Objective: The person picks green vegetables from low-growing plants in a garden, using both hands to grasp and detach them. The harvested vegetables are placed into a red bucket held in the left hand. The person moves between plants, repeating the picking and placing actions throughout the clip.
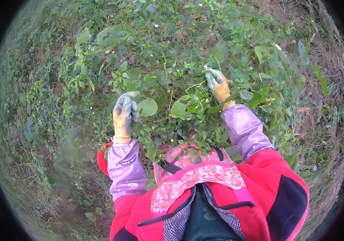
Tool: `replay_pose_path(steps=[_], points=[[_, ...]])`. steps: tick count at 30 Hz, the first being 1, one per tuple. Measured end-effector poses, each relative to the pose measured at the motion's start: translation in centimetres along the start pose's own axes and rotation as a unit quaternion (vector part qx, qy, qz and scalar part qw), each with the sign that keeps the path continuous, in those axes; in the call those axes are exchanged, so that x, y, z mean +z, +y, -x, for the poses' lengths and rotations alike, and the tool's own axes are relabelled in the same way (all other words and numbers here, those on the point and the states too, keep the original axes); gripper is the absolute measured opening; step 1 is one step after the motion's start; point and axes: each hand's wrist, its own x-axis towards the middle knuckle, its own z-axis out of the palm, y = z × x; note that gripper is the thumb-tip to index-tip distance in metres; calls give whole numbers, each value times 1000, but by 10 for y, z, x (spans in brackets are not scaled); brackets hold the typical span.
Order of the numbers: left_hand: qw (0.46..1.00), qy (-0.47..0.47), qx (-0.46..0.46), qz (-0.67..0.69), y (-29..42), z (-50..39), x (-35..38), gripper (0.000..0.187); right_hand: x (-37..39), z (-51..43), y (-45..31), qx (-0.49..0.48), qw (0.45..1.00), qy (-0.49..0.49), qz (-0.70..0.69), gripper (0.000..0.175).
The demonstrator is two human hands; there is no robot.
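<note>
My left hand (126, 113), in a yellow work glove with a grey coated palm, hangs beside a broad round leaf (148, 107). Its fingers are curled, and whether anything is inside them is hidden. Farther out to the right, my right hand (218, 84) reaches into the leafy pepper plants (194, 104). Its thumb and fingers bend towards each other near a small white flower (206, 67); I cannot make out a thing held between the tips. A green stem (196, 85) runs close to those fingers.
A red, round-edged object (102, 159) shows partly behind my left forearm. A pink floral apron (187, 153) touches the plants before me. Broad-leaved vines (109, 35) mix with the plants, and small red fruits dot the foliage. Dry grass (322, 120) lies along the right.
</note>
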Motion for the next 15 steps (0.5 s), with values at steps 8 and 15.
replay_pose_path(steps=[8,15], points=[[989,-128,31,-61,24,-83,145,28,-3,-4,-19,-158,985,-41,51,21],[942,-107,195,-253,7,-166,225,56,2,3,-18,-172,976,-36,125,33]])
